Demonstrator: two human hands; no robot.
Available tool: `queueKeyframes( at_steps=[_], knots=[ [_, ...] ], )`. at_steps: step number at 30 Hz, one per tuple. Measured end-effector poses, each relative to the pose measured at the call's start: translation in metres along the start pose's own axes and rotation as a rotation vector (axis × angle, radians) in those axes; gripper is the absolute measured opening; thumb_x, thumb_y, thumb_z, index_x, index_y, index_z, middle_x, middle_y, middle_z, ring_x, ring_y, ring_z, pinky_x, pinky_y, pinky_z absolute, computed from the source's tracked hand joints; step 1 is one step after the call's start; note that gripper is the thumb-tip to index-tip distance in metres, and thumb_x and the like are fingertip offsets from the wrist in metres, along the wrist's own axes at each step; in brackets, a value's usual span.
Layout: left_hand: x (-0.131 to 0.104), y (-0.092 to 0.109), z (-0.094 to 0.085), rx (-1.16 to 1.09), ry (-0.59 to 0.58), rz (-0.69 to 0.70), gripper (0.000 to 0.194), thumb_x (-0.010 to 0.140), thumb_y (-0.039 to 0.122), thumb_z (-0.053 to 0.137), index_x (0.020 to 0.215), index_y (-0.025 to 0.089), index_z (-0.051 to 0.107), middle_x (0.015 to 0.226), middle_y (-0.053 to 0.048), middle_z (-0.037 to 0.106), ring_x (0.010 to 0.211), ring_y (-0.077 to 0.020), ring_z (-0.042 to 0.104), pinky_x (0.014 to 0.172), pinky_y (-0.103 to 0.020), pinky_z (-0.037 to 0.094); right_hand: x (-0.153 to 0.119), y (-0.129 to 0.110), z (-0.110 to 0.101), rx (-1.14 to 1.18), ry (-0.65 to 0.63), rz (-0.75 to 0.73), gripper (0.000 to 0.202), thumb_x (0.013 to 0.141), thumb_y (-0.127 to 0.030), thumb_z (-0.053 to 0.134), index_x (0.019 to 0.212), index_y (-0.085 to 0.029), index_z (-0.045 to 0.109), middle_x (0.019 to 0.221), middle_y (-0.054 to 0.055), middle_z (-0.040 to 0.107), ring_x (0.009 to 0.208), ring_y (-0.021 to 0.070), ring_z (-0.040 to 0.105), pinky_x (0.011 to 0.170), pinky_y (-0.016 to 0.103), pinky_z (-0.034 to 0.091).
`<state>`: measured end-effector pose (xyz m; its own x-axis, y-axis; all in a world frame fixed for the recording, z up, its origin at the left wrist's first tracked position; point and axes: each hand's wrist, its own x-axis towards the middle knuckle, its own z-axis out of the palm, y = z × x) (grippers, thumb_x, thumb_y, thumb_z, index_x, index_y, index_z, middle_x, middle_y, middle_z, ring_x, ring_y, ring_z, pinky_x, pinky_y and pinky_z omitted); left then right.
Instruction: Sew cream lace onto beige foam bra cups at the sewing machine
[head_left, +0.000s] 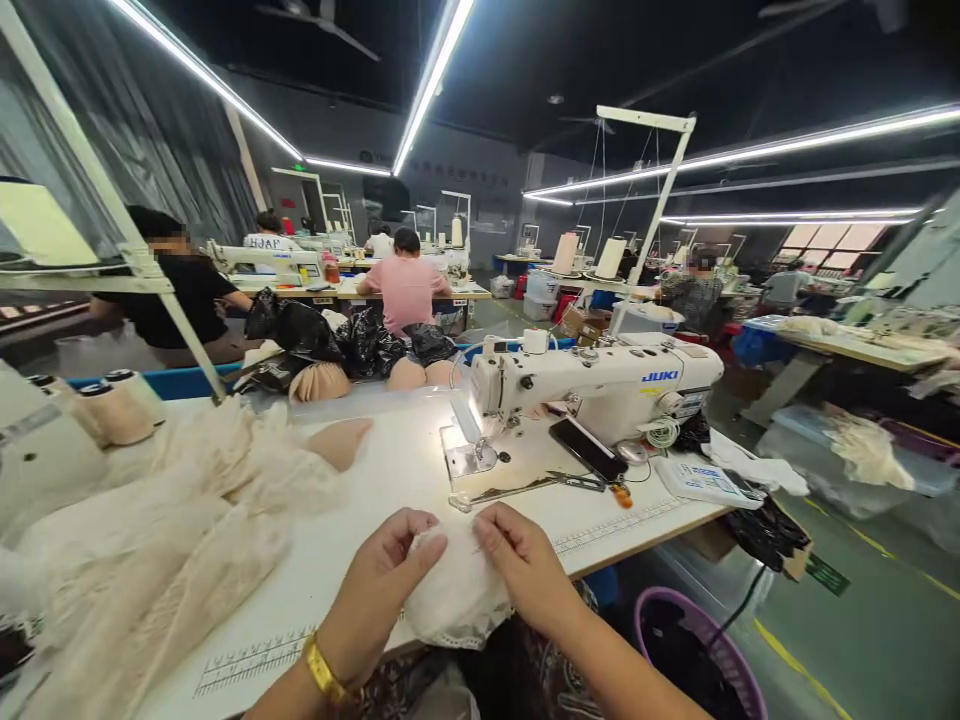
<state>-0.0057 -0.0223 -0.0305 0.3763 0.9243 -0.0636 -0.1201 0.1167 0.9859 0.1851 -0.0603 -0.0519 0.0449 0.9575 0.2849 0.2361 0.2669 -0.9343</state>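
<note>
White lace-edged fabric (457, 592) | trim (448, 639) points bodyward | long axis unclear

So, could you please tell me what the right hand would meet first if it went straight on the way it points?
Probably the slim metal piece lying beyond the right hand on the table; height is unclear, so the hand might pass above.

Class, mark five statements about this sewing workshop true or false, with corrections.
1. The bare left hand and right hand hold white, lace-edged fabric. True.
2. A gold-coloured bracelet circles the right wrist. False: the bracelet is on the left.
3. A black, rectangular phone lies on the white table. True.
4. A purple plastic basket sits atop the table. False: the basket stands lower.
5. Blue letters on the white sewing machine spell JUKI. True.
</note>
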Motion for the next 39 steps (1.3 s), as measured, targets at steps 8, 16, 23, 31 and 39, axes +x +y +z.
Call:
queueKeyframes(
  at_steps=[8, 16, 23, 31, 39],
  knots=[
    [-0.005, -0.012, -0.007, 0.008, -0.005, 0.073, 0.06, 0.079, 0.065, 0.08, 0.073, 0.022, 0.039, 0.066, 0.007, 0.04, 0.063, -0.0115, 0.034, 0.056, -0.021, 0.031, -0.003, -0.003, 0.014, 0.049, 0.058, -0.037, 0.039, 0.102, -0.054, 0.056, 0.082, -0.022, 0.065, 0.083, 0.001, 0.06, 0.083, 0.0188, 0.057, 0.078, 0.03, 0.044],
    [0.06, 0.015, -0.057, 0.935, 0.083, 0.247, 0.035, 0.098, 0.051, 0.056, 0.114, 0.02, 0.061, 0.107, -0.009, 0.07, 0.1, -0.0246, 0.064, 0.088, -0.035, 0.052, 0.051, 0.033, 0.005, 0.159, -0.123, 0.32, 0.048, 0.091, -0.07, 0.057, 0.082, -0.022, 0.055, 0.052, -0.008, 0.053, 0.045, 0.0117, 0.04, 0.053, 0.026, 0.029],
    [0.134, 0.031, -0.125, 1.254, 0.422, 0.155, 0.034, 0.098, 0.042, 0.067, 0.12, 0.016, 0.066, 0.129, -0.014, 0.065, 0.122, -0.0307, 0.06, 0.108, -0.054, 0.046, 0.077, 0.06, -0.014, 0.121, -0.221, 0.32, 0.045, 0.093, -0.067, 0.052, 0.083, -0.024, 0.056, 0.058, -0.004, 0.061, 0.053, 0.017, 0.054, 0.06, 0.029, 0.035],
    [0.128, 0.043, -0.131, 1.197, 0.578, 0.342, 0.019, 0.098, 0.026, 0.06, 0.099, 0.015, 0.076, 0.127, -0.015, 0.07, 0.127, -0.0336, 0.06, 0.114, -0.056, 0.041, 0.071, 0.059, -0.012, 0.054, -0.212, 0.269, 0.04, 0.098, -0.059, 0.047, 0.079, -0.024, 0.054, 0.061, -0.002, 0.065, 0.059, 0.019, 0.058, 0.063, 0.031, 0.039],
    [0.086, 0.036, -0.053, 0.506, 0.373, 0.283, 0.055, 0.089, 0.063, 0.065, 0.111, 0.016, 0.081, 0.125, -0.014, 0.075, 0.111, -0.0317, 0.07, 0.088, -0.038, 0.063, 0.075, 0.054, -0.023, 0.294, -0.175, 0.332, 0.06, 0.092, -0.079, 0.052, 0.094, -0.02, 0.064, 0.065, 0.001, 0.069, 0.06, 0.0183, 0.062, 0.062, 0.03, 0.041]
  ],
)
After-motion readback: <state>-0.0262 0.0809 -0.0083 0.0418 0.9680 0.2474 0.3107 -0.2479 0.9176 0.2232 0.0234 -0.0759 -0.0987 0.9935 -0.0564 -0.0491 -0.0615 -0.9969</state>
